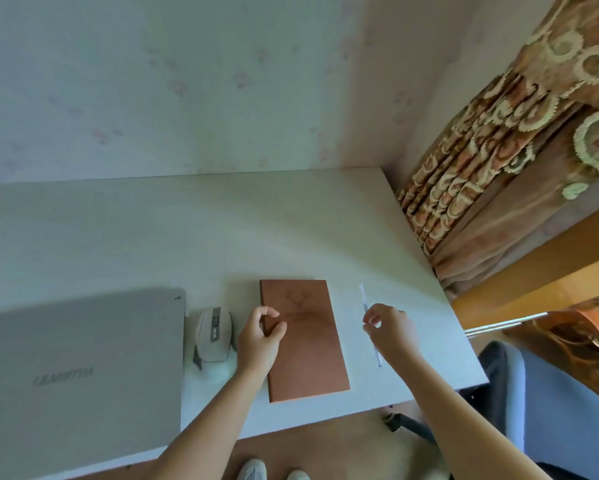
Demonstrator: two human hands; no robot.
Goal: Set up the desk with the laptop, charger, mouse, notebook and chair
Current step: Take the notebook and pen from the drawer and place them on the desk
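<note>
Brown notebook (303, 339) lying closed and flat on the white counter (187, 237), lower centre of the frame, long side running away from the viewer. Left hand (260, 336) at its left edge, fingers curled loosely, thumb and forefinger near each other; touching the cover or just above it, hard to say. Right hand (388, 325) to the right, thumb and forefinger pinching at a slim white pen (370, 323) that lies just beside the notebook, apart from it.

To do it well, probably: steady the notebook's edge with the left, square it to the counter's front edge, and set the pen parallel alongside without rolling it toward the drop at the right.

Further left, white mouse (213, 332) just beside the notebook, then the closed grey laptop (79, 362) at lower left. Chair (547, 403), grey-blue, off at lower right, not yet drawn in. No charger in view.

Writing: lid logo on the laptop seen upside down, apparently "HUAWEI". Embossed antlered emblem on the notebook cover with small lettering under it, too faint to read.
</note>
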